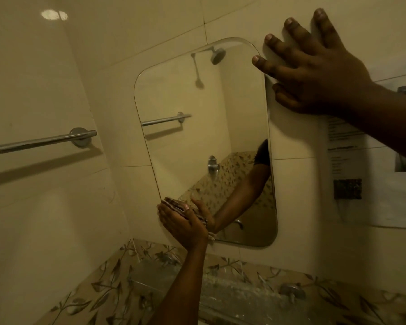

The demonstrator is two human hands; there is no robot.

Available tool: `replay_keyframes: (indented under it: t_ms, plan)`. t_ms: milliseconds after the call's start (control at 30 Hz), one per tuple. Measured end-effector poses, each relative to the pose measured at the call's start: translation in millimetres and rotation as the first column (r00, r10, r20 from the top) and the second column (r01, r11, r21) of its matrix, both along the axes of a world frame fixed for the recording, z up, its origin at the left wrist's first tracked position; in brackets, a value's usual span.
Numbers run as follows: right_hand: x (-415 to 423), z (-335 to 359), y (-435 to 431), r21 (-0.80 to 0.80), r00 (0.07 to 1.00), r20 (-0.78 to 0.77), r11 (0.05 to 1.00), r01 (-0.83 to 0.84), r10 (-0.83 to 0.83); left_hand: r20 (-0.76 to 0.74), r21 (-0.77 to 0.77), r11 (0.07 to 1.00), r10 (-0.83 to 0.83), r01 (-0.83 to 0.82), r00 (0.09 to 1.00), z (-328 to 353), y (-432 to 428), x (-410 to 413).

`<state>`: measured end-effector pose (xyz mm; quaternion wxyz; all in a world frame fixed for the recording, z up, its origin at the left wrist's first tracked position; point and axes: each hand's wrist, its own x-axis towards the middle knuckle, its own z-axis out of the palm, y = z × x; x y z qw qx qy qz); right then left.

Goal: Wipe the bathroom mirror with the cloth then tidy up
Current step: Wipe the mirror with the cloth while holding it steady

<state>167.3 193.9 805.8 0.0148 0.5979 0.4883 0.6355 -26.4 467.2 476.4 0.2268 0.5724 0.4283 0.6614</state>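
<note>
Ledge tiles (108, 285) with a leaf pattern are running along the strip closest to me, and my left forearm is stretching up over them toward the wall. My left hand (184, 225) is gripping the folded cloth (176, 204), fingers curled round it, and is pressing it against the bottom left corner of the mirror (204, 141). From that hand almost all the glass is lying up and to the right. The mirror is standing taller than it is wide, so its long axis is running up the wall away from the cloth, and I am judging that the coming strokes will have to climb that way. The left hand is the one on the glass; the right is not touching the cloth at all. The mirror is frameless with rounded corners, and in this dim yellow light it is looking slightly hazy, though I cannot tell whether it is streaked. It is reflecting my arm, a wall tap, a rail and a shower head. Higher up, my right hand (314, 76) is lying flat on the wall tile beside the mirror's top right corner, fingers straight and spread, holding nothing, one fingertip just at the glass edge. Off to the left a towel rail (40, 141) is jutting from the side wall, and a printed sheet (361, 160) is hanging right of the mirror.
</note>
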Motion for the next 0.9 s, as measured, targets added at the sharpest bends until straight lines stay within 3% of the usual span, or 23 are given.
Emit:
replay_keyframes:
  t_ms: [300,600,900]
  plan:
    - [1,1,0,0.016,1.0,0.006,1.0,0.01,-0.01,-0.061,0.047,0.999,0.008,-0.005,0.998,-27,-27,19]
    - [0,2,-1,0.019,1.0,0.007,1.0,0.001,-0.001,-0.199,0.197,0.98,0.0,0.04,0.98,-25,-57,28]
    - [-2,2,-1,0.047,0.999,0.025,0.999,0.026,-0.027,-0.155,0.191,0.982,0.013,0.017,0.988,72,-104,62]
